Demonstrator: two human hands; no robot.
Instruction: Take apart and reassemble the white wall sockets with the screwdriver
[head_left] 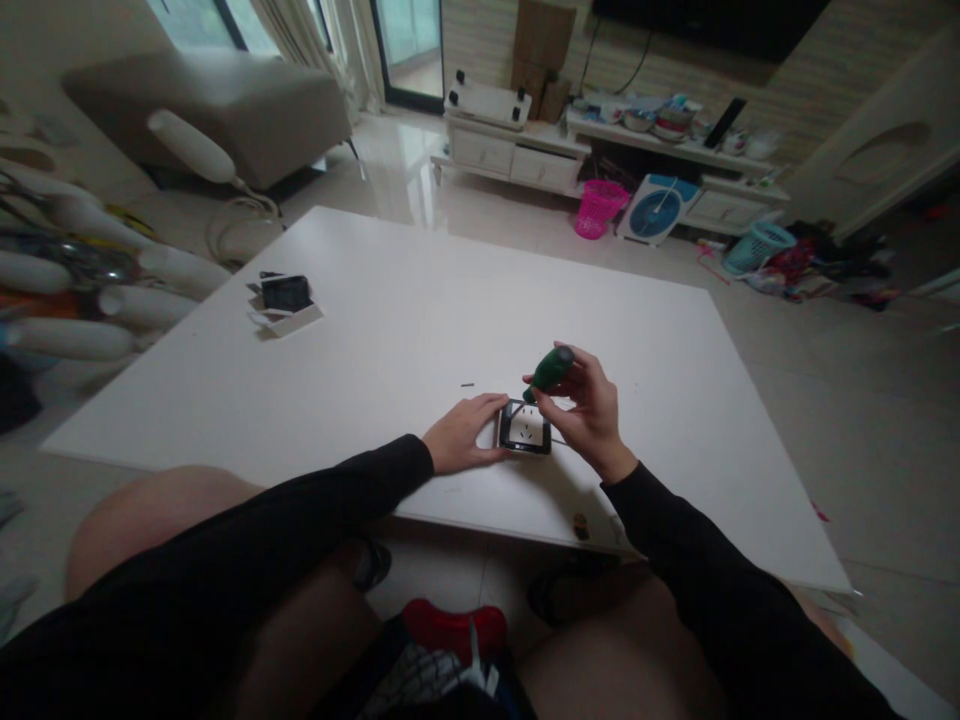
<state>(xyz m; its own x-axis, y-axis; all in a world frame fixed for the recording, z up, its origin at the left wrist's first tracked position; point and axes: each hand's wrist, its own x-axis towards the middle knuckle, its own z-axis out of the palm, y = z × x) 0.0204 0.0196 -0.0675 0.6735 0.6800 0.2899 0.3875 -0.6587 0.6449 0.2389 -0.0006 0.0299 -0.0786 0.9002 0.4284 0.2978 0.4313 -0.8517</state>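
A small dark wall socket (525, 428) with a pale frame lies on the white table (390, 330) near its front edge. My left hand (465, 432) rests beside it, fingers curled against its left side and holding it in place. My right hand (589, 412) grips a green-handled screwdriver (549, 371), tilted, with its tip pointing down onto the socket's upper right part. A tiny dark screw (467, 384) lies on the table just behind my left hand.
A second dark socket part on a white box (286, 303) sits at the table's far left. Beyond the table are a sofa (225, 110), a low TV cabinet (525, 150), a pink basket (598, 208) and a small fan (658, 210). My knees show below the table edge.
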